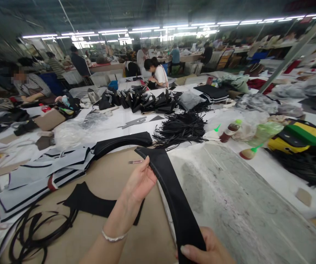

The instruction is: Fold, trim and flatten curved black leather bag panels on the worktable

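A long curved black panel [174, 187], leather-like with a line along its edge, slants across the middle of the view. Near its upper end, my left hand [141, 179] pinches the inner edge between thumb and fingers; a silver bangle circles that wrist. My right hand [204, 247] grips the lower end, thumb on top and fingers partly hidden behind. Left of the panel, a second curved black piece [92, 200] lies on a tan board [149, 227]. A small pen-like tool [135, 162] rests just beyond my left fingertips.
Stacked curved black pieces [122, 142] and white panels with black edging [48, 172] lie at left, above coiled black cord [37, 231]. Black strips [182, 126] heap behind. A grey stained slab [229, 190], a brown bottle [229, 131] and a green-tipped glue pot [248, 153] occupy the right.
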`<move>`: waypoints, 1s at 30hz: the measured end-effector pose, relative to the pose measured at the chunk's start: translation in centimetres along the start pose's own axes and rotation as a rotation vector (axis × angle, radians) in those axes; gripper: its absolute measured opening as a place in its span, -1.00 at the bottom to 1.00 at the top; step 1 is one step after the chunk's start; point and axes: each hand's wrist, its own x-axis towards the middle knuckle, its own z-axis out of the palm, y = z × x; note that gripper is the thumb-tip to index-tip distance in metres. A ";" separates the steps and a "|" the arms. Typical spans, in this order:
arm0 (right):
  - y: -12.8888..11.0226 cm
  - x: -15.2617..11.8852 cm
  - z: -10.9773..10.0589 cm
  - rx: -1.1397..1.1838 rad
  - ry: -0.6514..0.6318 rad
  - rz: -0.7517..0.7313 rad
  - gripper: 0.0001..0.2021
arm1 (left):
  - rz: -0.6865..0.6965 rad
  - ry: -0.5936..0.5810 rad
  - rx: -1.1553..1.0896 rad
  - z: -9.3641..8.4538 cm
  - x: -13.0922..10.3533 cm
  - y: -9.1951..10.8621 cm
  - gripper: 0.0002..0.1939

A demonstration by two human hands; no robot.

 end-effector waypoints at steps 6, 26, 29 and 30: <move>-1.9 2.4 4.8 -0.049 0.083 0.038 -0.63 | -0.024 0.044 -0.034 -3.1 1.6 4.3 -0.62; -1.2 16.5 12.5 -0.056 0.045 0.190 -0.64 | 0.247 0.147 -0.189 -11.6 0.7 18.5 -0.65; -1.2 17.2 12.3 -0.073 0.049 0.200 -0.65 | 0.266 0.148 -0.199 -11.1 0.5 19.1 -0.65; -1.2 17.3 12.2 -0.072 0.052 0.202 -0.64 | 0.267 0.143 -0.197 -10.9 0.5 19.2 -0.65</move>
